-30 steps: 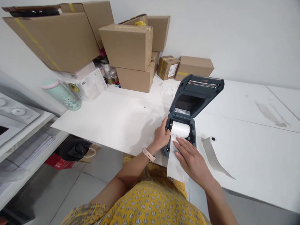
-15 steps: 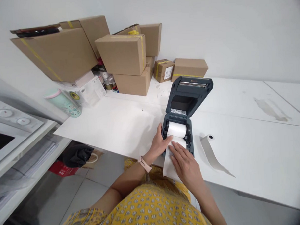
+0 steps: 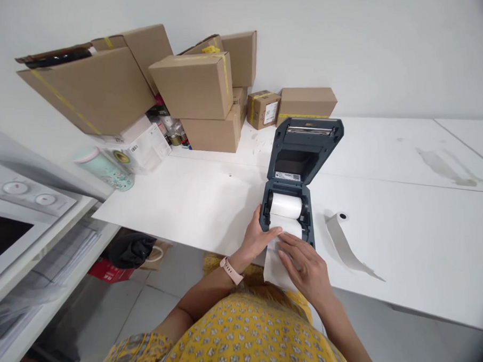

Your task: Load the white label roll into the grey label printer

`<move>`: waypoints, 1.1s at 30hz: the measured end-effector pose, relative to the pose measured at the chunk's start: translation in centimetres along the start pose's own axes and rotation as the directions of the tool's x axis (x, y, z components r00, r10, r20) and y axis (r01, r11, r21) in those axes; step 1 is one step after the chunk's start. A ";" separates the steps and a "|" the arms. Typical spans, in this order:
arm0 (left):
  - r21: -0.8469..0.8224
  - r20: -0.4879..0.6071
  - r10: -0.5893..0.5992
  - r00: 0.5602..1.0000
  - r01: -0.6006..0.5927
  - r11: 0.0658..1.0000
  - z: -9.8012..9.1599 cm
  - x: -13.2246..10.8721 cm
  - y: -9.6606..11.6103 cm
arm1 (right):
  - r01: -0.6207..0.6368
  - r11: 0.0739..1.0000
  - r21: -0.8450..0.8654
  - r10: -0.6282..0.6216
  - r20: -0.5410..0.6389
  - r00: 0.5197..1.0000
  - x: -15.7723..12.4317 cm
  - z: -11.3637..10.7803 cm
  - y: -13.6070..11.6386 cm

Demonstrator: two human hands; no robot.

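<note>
A dark blue label printer stands at the near edge of the white table with its lid raised. A white paper roll lies in its bay, and a strip of paper hangs from it over the table edge. My left hand rests against the printer's left front corner, thumb on the paper's edge. My right hand lies on the strip with fingers bent, pressing it down at the printer's front.
A nearly spent roll with a loose curled tail lies right of the printer. Cardboard boxes are stacked at the back left by the wall, with a mint tumbler and a white carton. A shelf with papers stands left.
My right hand slid back along the strip toward me and its fingers curled. My left hand shifted from the printer's side to its front corner. The view moved slightly.
</note>
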State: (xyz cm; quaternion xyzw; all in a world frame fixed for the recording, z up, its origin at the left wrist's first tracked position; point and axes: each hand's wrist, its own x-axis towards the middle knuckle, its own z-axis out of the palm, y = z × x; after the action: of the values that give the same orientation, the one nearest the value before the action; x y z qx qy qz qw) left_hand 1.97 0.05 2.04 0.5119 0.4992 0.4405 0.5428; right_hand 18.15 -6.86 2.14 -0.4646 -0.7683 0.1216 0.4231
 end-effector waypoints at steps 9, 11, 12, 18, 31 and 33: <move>-0.121 0.028 -0.005 1.000 0.009 0.993 0.1 -0.3 0.2 | -0.219 0.965 0.146 0.263 -0.466 0.845 13.7 -7.5 4.3; -0.125 0.023 -0.021 1.000 0.023 0.992 0.0 -0.9 0.1 | -0.192 0.940 0.281 0.295 -0.391 0.872 19.0 -8.6 6.1; -0.128 0.030 -0.032 0.999 0.035 0.991 0.0 -1.3 0.1 | -0.208 0.914 0.348 0.331 -0.343 0.879 21.2 -9.0 6.9; -0.142 0.084 -0.105 0.991 0.116 0.983 -0.8 -3.2 0.1 | -0.201 0.910 0.363 0.308 -0.268 0.913 23.5 -8.8 6.5; -0.130 0.129 0.024 0.991 -0.007 0.991 -1.8 -4.0 -1.9 | 0.271 0.925 -0.267 -0.350 -0.321 0.880 1.7 -1.8 2.7; -0.136 0.162 0.048 0.986 -0.026 0.990 -2.0 -4.1 -2.2 | 0.224 0.935 -0.274 -0.309 -0.325 0.894 0.6 -0.7 2.8</move>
State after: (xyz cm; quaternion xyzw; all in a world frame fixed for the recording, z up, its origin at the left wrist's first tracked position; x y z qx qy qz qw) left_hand -0.53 -3.99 0.27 0.5185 0.4124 0.4391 0.6069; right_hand 20.32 -5.02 1.24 -0.4143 -0.7423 -0.1152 0.5139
